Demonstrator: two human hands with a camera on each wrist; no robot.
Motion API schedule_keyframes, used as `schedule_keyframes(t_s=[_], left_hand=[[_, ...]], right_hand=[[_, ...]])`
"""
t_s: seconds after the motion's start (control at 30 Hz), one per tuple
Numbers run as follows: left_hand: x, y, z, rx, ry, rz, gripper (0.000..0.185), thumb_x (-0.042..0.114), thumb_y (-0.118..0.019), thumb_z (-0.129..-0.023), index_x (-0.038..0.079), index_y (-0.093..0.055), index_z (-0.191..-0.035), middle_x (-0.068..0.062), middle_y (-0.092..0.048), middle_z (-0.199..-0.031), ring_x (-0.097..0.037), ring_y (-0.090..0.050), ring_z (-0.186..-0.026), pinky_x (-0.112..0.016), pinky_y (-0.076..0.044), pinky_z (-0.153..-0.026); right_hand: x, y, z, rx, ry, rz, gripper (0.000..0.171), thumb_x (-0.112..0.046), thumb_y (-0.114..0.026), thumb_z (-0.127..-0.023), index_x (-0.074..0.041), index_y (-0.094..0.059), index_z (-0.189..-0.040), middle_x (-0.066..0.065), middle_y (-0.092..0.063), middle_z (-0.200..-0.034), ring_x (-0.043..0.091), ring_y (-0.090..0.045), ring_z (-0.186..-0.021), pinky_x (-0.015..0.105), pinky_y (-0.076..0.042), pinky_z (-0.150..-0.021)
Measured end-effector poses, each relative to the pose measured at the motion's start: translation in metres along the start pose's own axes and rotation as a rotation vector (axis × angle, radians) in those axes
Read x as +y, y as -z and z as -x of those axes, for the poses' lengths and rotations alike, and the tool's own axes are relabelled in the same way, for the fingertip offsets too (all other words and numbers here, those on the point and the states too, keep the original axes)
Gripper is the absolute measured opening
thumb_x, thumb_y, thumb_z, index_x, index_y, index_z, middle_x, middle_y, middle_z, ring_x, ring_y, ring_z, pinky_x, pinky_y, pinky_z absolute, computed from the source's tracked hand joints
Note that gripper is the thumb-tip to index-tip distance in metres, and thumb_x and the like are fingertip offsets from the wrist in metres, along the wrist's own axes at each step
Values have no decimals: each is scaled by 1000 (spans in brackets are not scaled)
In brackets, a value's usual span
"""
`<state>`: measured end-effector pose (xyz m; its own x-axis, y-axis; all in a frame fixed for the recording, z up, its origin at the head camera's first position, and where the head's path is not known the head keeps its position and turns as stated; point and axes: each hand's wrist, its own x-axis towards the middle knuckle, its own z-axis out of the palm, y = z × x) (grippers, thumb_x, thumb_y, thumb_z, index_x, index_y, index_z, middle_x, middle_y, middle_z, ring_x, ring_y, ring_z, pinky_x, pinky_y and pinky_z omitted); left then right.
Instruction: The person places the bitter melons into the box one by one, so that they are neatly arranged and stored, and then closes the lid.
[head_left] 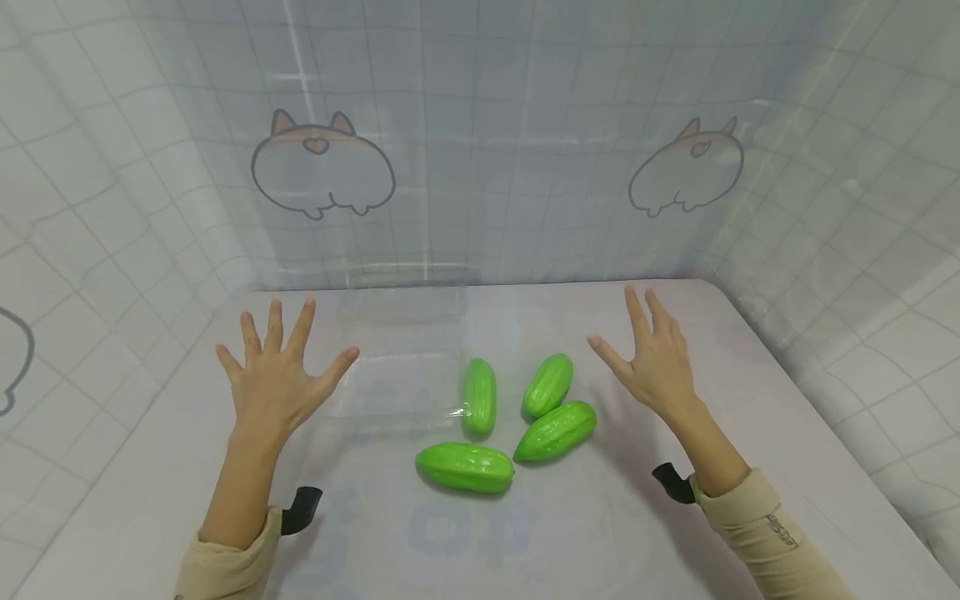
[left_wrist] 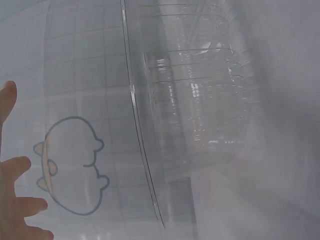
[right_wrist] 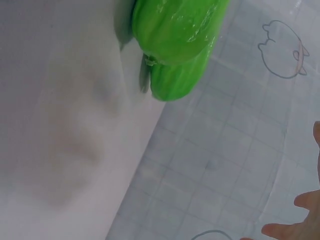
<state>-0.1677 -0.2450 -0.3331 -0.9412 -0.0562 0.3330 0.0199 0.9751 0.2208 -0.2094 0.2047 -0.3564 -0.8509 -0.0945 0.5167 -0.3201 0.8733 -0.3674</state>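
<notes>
My left hand [head_left: 276, 387] is held up with its fingers spread wide, left of a clear plastic box [head_left: 401, 408]. Nothing is in its grasp. In the left wrist view the see-through box [left_wrist: 200, 110] shows ribbed walls and a long thin rim, with my fingertips at the left edge. My right hand [head_left: 662, 367], also holding nothing, has thumb and fingers apart on the right side. Nearest to it are two glossy green cucumber-like vegetables, one farther back [head_left: 549, 386] and one in front [head_left: 557, 431]. Another such vegetable [head_left: 480, 397] lies beside the box, and one more [head_left: 465, 467] lies nearer me.
Everything lies on a pale table [head_left: 600, 533] with faint blue printing. A white sheet with a grid and cartoon animal drawings [head_left: 322, 171] hangs behind and along both sides. Dark wrist mounts [head_left: 302, 510] stick out from both beige sleeves.
</notes>
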Motion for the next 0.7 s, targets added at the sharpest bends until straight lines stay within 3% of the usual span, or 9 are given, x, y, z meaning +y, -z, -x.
schedule_keyframes(t_s=[0.3,0.53,0.7], left_hand=[[-9,-5,6,-58,8,77,83,67,-40,-88,23,-13,-152,-31,-17,-150,-59,-10,-133,-80,-8,-94],[-21,-10,9,-117,-14,163,81,61,-44,-90,16,-16,-152,-35,-22,-146,-58,-18,-131,-77,-16,-94],[-31,-18,10,-168,-53,233,82,54,-52,-90,13,-17,-152,-36,-26,-144,-62,-30,-122,-76,-26,-90]], right_hand=[[-1,1,4,-128,-38,-175,77,-47,-56,-91,-9,-23,-149,27,-27,-148,50,-26,-132,69,-24,-100],[-3,0,8,-203,49,-291,73,-35,-62,-90,-1,-30,-146,22,-32,-147,43,-27,-135,63,-22,-105],[-5,-2,12,-254,92,-296,72,-32,-67,-88,-2,-34,-144,20,-36,-146,41,-30,-134,61,-25,-105]])
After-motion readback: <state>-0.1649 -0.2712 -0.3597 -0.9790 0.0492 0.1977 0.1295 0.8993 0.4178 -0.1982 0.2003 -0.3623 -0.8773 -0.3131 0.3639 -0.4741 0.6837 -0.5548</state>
